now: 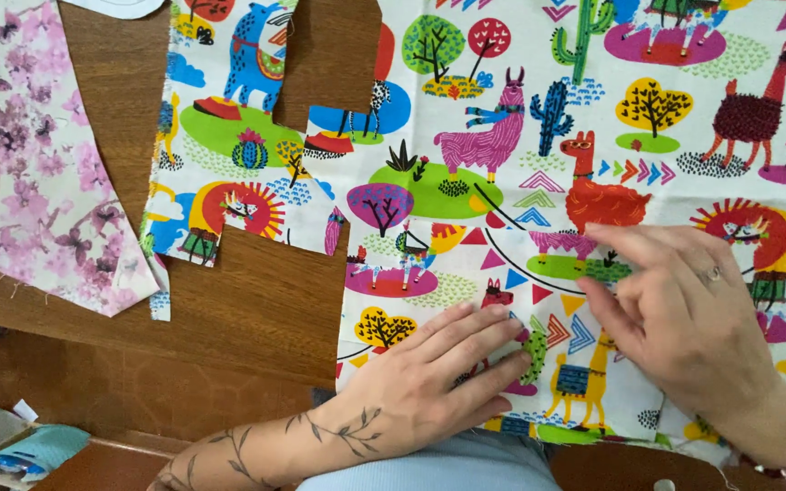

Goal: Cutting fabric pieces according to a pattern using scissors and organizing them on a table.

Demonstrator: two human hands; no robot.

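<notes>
My left hand [443,368] lies flat, fingers stretched, palm down on the llama-print fabric [502,145], grasping nothing. My right hand [675,314] sits just beside it, fingertips [598,238] curled onto the cloth over a dark curved line [502,241] drawn on it; whether they pinch something small there I cannot tell. To do this well, I judge: keep the left palm pressing so the cloth stays smooth and unshifted, and let the right fingers work lightly along the line without dragging the weave (wrinkles would throw the curve off). The fabric is white cotton-looking cloth, bright llamas, cacti, trees, triangles; it spreads under and beyond both hands, with square notches already cut out of its edge to the left of my left hand. Further left, well apart, a pink floral fabric piece [29,155] lies on the wooden table [256,309].
</notes>
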